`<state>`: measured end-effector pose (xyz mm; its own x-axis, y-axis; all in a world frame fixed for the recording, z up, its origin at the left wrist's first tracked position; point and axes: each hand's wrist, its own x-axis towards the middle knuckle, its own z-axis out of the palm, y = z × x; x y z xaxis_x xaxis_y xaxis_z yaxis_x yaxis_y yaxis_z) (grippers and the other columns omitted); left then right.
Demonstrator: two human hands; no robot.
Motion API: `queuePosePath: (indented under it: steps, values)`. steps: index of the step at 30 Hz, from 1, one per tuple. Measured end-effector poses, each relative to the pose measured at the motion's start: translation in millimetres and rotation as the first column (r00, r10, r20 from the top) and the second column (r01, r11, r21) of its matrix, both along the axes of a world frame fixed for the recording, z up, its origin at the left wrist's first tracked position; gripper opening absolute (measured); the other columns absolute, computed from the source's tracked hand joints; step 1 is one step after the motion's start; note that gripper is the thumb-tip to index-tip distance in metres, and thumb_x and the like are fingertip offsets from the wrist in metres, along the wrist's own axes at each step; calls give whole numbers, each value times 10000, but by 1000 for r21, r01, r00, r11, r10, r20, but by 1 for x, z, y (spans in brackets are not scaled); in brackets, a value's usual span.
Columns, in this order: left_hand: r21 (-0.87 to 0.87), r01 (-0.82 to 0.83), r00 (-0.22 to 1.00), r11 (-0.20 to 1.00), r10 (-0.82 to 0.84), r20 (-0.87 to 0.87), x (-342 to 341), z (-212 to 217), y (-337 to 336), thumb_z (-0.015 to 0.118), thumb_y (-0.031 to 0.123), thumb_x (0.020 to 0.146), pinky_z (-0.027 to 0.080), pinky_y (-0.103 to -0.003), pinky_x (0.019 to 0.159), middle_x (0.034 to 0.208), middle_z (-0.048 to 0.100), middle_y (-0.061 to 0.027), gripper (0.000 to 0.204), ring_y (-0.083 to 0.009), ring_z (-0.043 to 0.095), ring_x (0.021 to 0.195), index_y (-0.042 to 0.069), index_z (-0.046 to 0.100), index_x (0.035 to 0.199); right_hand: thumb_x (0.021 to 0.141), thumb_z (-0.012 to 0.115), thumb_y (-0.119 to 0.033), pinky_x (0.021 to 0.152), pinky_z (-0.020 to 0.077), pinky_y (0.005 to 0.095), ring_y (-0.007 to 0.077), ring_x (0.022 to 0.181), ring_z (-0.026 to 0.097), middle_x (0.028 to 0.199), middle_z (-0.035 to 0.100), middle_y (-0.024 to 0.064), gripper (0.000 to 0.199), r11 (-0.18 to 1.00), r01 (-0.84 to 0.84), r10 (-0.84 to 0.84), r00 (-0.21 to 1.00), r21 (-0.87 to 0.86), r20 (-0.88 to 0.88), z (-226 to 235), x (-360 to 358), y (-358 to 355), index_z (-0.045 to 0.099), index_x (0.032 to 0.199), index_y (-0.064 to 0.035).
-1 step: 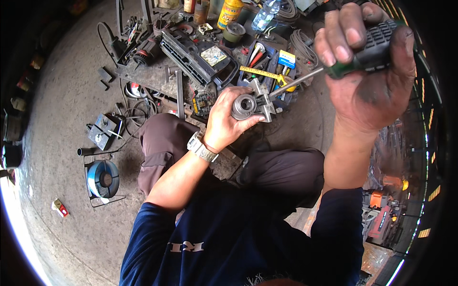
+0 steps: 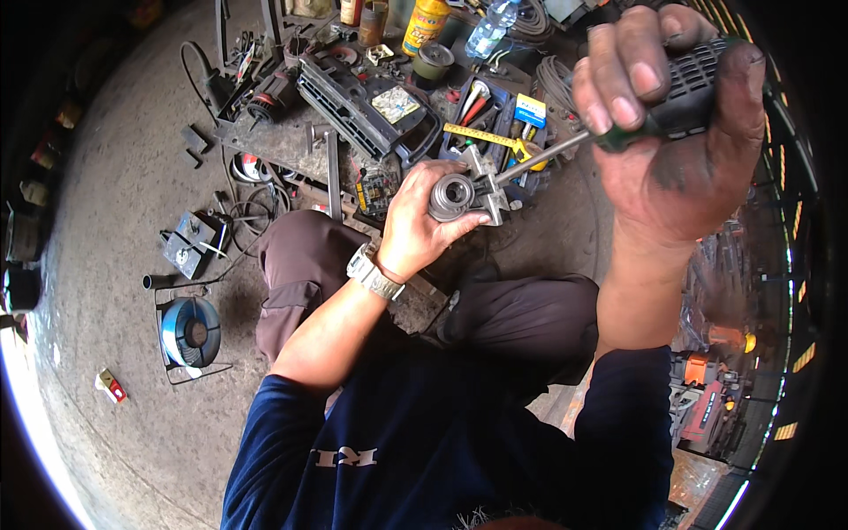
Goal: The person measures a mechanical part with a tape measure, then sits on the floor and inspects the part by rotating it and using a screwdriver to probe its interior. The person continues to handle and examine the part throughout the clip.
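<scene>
Well, round grey metal housing (image 2: 461, 196), hollow centre, flanged side.

A blue wire spool (image 2: 191, 331) sat on the concrete floor (image 2: 115, 203), near a small grey box (image 2: 187, 245); a yellow bottle (image 2: 425, 24) (upright) and a clear plastic bottle (image 2: 488, 29) stood farther off.

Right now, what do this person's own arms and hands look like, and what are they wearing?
Both arms wear dark navy sleeves pushed up above the elbows, leaving the forearms bare. The left hand has no glove; a silver metal-band wristwatch sits on its wrist. The right hand is also gloveless, smudged with dark grease on its back and fingers.
</scene>
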<state>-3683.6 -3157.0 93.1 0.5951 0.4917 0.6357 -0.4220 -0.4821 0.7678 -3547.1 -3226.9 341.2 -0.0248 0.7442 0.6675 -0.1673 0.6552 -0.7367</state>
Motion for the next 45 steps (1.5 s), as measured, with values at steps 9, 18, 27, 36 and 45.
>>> queuePosePath:
  steps: [9, 18, 27, 36, 45]
  values:
    - [-19, -17, 1000, 1000, 17, 3, 2, -3, 3, 964, 286, 710, 531, -453, 1013, 1237, 690, -145, 684, -366, 657, 1174, 34, 617, 1244, 1067, 595, -465, 551, 492, 307, 147, 610, 531, 786, 574, 72, 375, 967, 229, -212, 967, -113, 139, -25, -55, 0, 579, 1074, -91]
    - [-1, -55, 998, 998, 55, 31, -1, 1, 4, 965, 287, 710, 537, -450, 987, 1204, 690, -153, 684, -377, 663, 1138, 28, 615, 1237, 1021, 680, -300, 534, 470, 292, 141, 610, 528, 751, 572, 82, 276, 926, 369, -347, 917, -86, 196, -46, -73, 7, 530, 1010, -68]
    - [-21, -32, 999, 999, 32, -2, 1, -2, 7, 961, 305, 713, 537, -448, 985, 1196, 690, -154, 681, -372, 663, 1129, 32, 620, 1235, 1024, 679, -303, 522, 466, 295, 144, 598, 524, 723, 554, 78, 276, 934, 344, -330, 934, -96, 134, -51, -65, 11, 535, 1009, -69]
    - [-14, -30, 1000, 999, 30, 0, -2, -1, 6, 960, 293, 714, 534, -452, 1002, 1216, 692, -154, 685, -372, 661, 1148, 22, 619, 1242, 1040, 645, -441, 569, 502, 309, 164, 633, 543, 777, 566, 71, 363, 976, 178, -164, 980, -127, 114, -35, -49, 7, 565, 1049, -87]
    - [2, -18, 1000, 1000, 18, 6, -2, -2, 5, 960, 299, 714, 532, -456, 1008, 1226, 697, -151, 673, -369, 667, 1147, 29, 616, 1225, 1074, 538, -525, 603, 515, 323, 161, 682, 560, 828, 586, 67, 433, 972, 112, -64, 972, -205, 227, -6, -54, 9, 572, 1100, -94]
